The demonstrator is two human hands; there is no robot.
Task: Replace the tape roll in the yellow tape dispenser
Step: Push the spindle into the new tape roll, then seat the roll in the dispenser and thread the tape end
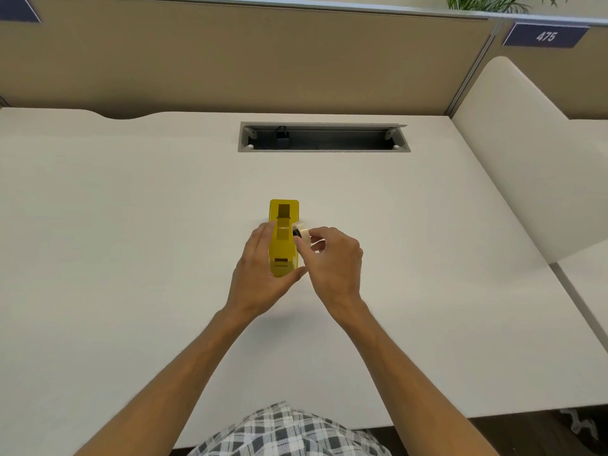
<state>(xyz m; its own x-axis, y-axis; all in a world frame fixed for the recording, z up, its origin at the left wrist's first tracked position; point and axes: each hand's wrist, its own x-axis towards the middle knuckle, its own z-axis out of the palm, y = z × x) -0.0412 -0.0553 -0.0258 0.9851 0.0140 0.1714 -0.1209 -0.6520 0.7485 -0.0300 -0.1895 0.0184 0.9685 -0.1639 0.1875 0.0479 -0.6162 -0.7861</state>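
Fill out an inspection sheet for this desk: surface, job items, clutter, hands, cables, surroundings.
Surface: white desk, with an open cable tray recessed along its far side.
Job's things: yellow tape dispenser lies at the desk's middle; tape roll is held at the dispenser's right side, not seated in it.
Clutter: nothing seen.
Grippers: left hand cups the dispenser's left and near side; right hand pinches the tape roll with its fingers.
Cables: a dark plug sits inside the tray; no cable runs across the desk.
Surroundings: tan partition, a sign reading 475, plant leaves above, a white side divider at right.
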